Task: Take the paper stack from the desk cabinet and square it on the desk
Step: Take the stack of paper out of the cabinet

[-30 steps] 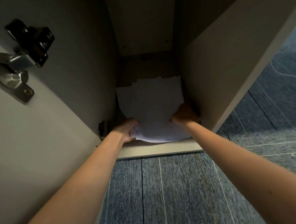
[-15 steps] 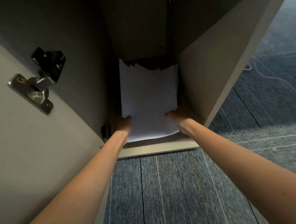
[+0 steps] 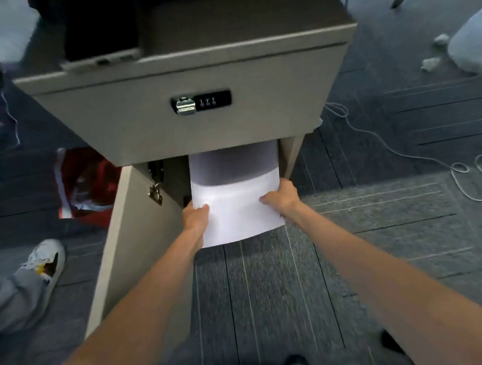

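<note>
A white paper stack [image 3: 237,205] sticks halfway out of the grey desk cabinet [image 3: 192,123], its far half in shadow under the cabinet's upper front. My left hand [image 3: 194,217] grips the stack's left edge and my right hand [image 3: 282,197] grips its right edge. The near edge of the stack hangs over the carpet and sags a little. The cabinet door [image 3: 125,244] stands swung open to the left.
A combination lock [image 3: 200,102] sits on the upper front. A laptop [image 3: 100,30] lies on the cabinet top. A red bag [image 3: 83,185] and another person's shoe [image 3: 44,262] are on the left floor; a white cord [image 3: 400,151] and white bag [image 3: 471,42] on the right.
Both hands have drawn the stack out of the cabinet toward me, and its sheets now lie closer together. My head has pulled back and up, so the cabinet's front and top are now in view.
</note>
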Demonstrator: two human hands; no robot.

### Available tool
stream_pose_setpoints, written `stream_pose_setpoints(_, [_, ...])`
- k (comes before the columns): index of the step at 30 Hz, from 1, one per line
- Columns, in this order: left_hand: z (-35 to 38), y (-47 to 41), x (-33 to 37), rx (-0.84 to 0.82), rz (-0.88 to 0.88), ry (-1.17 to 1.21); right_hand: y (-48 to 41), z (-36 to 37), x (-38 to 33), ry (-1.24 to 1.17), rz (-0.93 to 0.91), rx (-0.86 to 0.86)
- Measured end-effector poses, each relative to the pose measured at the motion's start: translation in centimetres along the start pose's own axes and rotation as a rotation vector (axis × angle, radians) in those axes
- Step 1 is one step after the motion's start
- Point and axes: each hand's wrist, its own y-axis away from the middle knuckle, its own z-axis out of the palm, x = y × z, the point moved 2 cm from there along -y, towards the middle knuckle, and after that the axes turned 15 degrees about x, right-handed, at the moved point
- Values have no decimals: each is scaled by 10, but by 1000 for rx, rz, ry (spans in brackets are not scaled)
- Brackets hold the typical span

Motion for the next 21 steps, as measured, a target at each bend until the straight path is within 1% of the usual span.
stream_pose_setpoints(4, [-50,79,18,-23,-118,-44,75,-52,-13,-40,123,-28])
stream_pose_setpoints(8, [-94,153,31,-57,-212,9,135,-104,-19,-48,274,-49])
stream_pose_setpoints(13, [-136,219,40,-98,-310,-60,199,-159,-26,-61,373,-4])
stream_pose_setpoints(16, [-155,251,46,-156,-308,0,235,-187,-27,-156,393,-10])
stream_pose_setpoints(19, [-175,282,52,-177,-240,8,277,-213,-30,-243,369,-51])
stream_pose_setpoints(21, [-185,302,58,-211,-197,12,299,-228,-30,-276,362,-45])
